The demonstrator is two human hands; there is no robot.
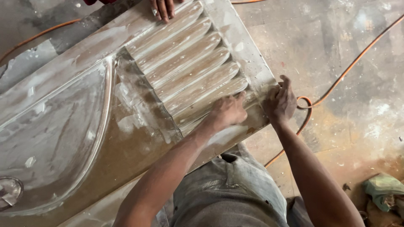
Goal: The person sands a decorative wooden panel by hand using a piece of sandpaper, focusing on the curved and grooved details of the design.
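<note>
The carved door panel lies under both hands: left hand flat on its ribs, right hand gripping its corner.

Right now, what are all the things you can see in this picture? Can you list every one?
Carved door panel: one, dusty brown and whitish, lying flat across the left and middle.
Raised slats: about six, pale brown, on the panel's right part.
Curved recessed section: one, grey-white, on the panel's left.
Cable: orange, winding over the floor at right, with more at top left.
Floor: grey and brown, dusty.
Cloth bundle: one, greenish, bottom right corner.
Another person's hand: one, resting on the panel's far edge.
Left hand: pressed on the lowest slats.
Right hand: gripping the panel's end.
</note>
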